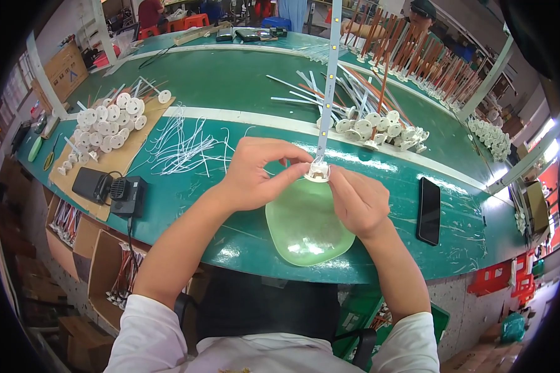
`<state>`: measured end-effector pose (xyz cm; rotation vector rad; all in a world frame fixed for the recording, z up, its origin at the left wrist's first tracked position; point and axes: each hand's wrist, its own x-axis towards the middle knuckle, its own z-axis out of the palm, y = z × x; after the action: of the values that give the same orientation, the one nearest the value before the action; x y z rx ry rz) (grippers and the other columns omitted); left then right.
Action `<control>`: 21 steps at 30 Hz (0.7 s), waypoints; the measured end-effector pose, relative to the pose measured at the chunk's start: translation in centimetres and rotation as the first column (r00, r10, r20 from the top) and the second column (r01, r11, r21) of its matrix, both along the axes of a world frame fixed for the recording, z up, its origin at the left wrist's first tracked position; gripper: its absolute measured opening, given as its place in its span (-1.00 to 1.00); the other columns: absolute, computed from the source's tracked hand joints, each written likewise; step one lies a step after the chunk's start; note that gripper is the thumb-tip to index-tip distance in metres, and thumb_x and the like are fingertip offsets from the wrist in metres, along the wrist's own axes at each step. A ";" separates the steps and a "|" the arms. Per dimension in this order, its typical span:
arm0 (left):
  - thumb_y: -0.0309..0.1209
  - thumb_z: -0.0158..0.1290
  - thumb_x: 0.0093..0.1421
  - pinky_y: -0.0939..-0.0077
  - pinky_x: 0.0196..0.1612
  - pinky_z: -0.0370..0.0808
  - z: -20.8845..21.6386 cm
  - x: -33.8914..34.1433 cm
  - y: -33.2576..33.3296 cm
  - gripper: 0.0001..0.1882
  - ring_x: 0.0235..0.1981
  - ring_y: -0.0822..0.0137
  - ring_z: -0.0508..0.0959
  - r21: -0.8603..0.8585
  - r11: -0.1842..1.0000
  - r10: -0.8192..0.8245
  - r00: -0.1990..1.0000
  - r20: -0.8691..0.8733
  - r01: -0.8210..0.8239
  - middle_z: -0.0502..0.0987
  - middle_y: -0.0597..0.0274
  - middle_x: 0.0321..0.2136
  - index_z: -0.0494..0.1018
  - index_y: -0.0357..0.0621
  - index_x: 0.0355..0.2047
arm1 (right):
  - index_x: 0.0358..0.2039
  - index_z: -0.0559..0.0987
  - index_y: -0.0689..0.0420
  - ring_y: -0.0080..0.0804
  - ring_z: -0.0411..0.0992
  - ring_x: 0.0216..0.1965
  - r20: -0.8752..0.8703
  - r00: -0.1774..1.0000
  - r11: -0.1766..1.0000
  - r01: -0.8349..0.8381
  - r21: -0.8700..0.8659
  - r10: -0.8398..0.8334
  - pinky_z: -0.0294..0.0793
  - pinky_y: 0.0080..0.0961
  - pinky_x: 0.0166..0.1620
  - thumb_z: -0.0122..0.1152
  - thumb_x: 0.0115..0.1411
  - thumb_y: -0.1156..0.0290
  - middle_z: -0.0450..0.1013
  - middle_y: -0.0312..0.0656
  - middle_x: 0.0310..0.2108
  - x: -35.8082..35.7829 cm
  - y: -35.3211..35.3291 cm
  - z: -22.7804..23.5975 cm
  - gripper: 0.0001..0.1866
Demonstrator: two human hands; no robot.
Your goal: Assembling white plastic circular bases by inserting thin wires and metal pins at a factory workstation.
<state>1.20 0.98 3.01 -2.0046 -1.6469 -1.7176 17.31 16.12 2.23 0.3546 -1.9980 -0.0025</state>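
Observation:
Over a light green bowl (292, 239), a white round plastic end cap (318, 179) is held between my two hands. A white LED strip (328, 105) stands upright out of this cap, with thin white wires at its lower end. My left hand (258, 171) is closed, thumb and fingertips pinching the cap's left side. On the other side my right hand (361, 202) is closed too, its fingertips pressed against the cap's right edge. The fingers hide part of the cap. Loose white wires (186, 146) lie on the green table beyond my left hand.
Left, white caps (112, 121) are piled on cardboard (144, 130), near a black boxy device (129, 196). A black phone (429, 211) lies right. More capped strips (379, 127) lie across a white rail (255, 118). Another person (420, 25) works at the far right behind upright brown rods.

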 end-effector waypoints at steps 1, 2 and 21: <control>-0.59 0.18 0.12 0.57 -0.32 0.51 0.1 0.0 -0.1 -0.88 -0.45 0.35 0.62 0.002 1.000 0.002 1.000 -0.001 -0.002 0.66 0.11 -0.40 0.61 -0.29 -0.30 | -0.29 0.63 0.33 -0.26 0.60 -0.46 -0.005 1.000 1.000 -0.005 0.014 0.005 0.58 -0.51 -0.43 0.36 -0.08 0.73 0.60 -0.05 -0.41 0.0 0.0 0.3 -0.73; -0.59 0.18 0.12 0.57 -0.32 0.52 0.1 0.0 -0.2 -0.88 -0.44 0.36 0.62 -0.023 1.000 0.005 0.998 0.061 -0.003 0.66 0.12 -0.41 0.61 -0.29 -0.31 | -0.30 0.63 0.33 -0.26 0.60 -0.46 -0.009 1.000 1.000 -0.009 0.029 0.010 0.58 -0.51 -0.43 0.36 -0.08 0.73 0.60 -0.06 -0.41 0.0 -0.1 0.5 -0.74; -0.39 0.36 -0.01 0.53 -0.47 0.47 -1.2 0.8 0.6 -0.81 -0.58 0.37 0.57 0.092 0.988 0.125 0.992 -0.023 -0.122 0.59 0.26 -0.59 0.55 -0.15 -0.48 | -0.38 0.59 0.27 -0.36 0.53 -0.56 0.022 0.999 0.999 -0.034 -0.016 0.035 0.49 -0.52 -0.54 0.42 -0.12 0.63 0.54 -0.17 -0.47 -0.7 -0.4 -0.9 -0.76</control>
<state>1.99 1.57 1.82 -1.8380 -1.6157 -1.6815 16.63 15.68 1.35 0.3801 -2.0128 0.0394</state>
